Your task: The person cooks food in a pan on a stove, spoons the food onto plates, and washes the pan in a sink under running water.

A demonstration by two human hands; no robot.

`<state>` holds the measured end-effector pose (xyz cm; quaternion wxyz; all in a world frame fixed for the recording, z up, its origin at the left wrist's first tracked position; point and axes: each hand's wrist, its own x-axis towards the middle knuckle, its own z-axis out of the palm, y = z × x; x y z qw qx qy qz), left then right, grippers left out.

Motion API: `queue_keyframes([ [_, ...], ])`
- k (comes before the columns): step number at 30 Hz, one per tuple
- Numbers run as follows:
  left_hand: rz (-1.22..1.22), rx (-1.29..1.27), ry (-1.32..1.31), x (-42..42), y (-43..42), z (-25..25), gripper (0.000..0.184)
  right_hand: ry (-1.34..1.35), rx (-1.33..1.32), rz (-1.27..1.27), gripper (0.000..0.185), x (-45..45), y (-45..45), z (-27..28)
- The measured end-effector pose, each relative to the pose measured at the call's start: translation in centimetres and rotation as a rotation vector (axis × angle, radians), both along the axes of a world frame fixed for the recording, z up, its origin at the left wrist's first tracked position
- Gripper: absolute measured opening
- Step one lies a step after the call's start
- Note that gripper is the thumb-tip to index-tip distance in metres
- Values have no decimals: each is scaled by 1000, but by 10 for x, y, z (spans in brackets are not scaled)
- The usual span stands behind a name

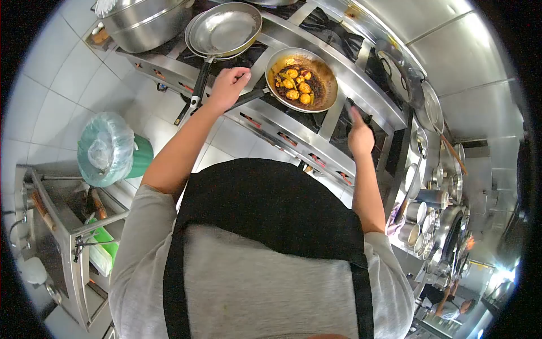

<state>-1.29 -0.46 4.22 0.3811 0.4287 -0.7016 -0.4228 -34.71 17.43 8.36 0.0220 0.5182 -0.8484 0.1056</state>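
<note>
On the stove, a frying pan [329, 72] holds several browned, egg-like rounds [291, 85] in dark sauce with green pieces. My left hand [228, 88] hovers left of this pan, above its black handle [248, 98]. Its fingers are curled together, and whatever is in them, if anything, does not show. To the right of the pan, my right hand [360, 135] is closed over a burner grate [342, 125]. A dark tip shows just past its fingers; I cannot tell if it is a held thing or part of the grate.
Stacked frying pans [224, 29] with a black handle sit at the back left beside a large steel pot [141, 22]. A green bin [143, 155] with a plastic liner stands at left. Pots and pans [418, 212] crowd the right side. Another person [450, 309] is far off, lower right.
</note>
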Motion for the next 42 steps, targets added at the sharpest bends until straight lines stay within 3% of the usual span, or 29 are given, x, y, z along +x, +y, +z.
queue_keyframes([
  [1,-24,189,100,-9,3,6,41,-34,131,-28,60,-4,2,-12],
  [3,-73,562,295,-29,7,23,51,-599,13,-27,57,-31,11,-68],
  [4,-72,670,257,-39,5,25,62,-1074,-1,-243,53,0,17,-36],
  [5,-77,729,325,-51,7,27,69,-1364,-63,-300,53,11,22,-26],
  [7,-147,833,396,-74,5,28,78,-1621,-84,-363,53,21,29,-12],
  [10,-156,885,401,-104,3,31,88,-1744,-130,-300,51,35,37,1],
  [18,-241,974,534,-138,-11,55,95,-1673,-142,-123,50,58,53,26],
  [22,-250,698,416,-105,-10,96,91,-1589,-232,-204,50,51,64,12],
  [26,-512,223,376,-46,50,186,76,-1490,-271,-235,50,33,67,3],
  [27,-699,90,421,-32,68,212,88,-1458,-276,-243,49,30,65,3],
  [28,-862,-100,523,-20,93,242,78,-1454,-284,-224,49,24,65,-1],
  [31,-1061,-329,855,5,133,264,62,-1399,-282,-285,49,21,57,3],
  [32,-845,-374,756,13,146,270,66,-1340,-275,-280,49,20,55,7],
  [33,-644,-393,639,21,159,275,70,-1124,-308,-189,49,11,52,-6],
  [34,-221,-349,599,35,178,251,73,-907,-330,-103,49,-5,52,-29],
  [35,-35,-368,549,42,183,244,74,-688,-345,-15,50,-14,51,-41],
  [36,148,-367,493,49,187,238,75,-478,-210,-118,48,-9,47,-20],
  [40,-80,-656,343,58,139,245,72,-126,75,-125,48,-23,15,5],
  [42,-86,-667,257,75,133,238,79,-14,156,-97,49,-45,-7,-8],
])
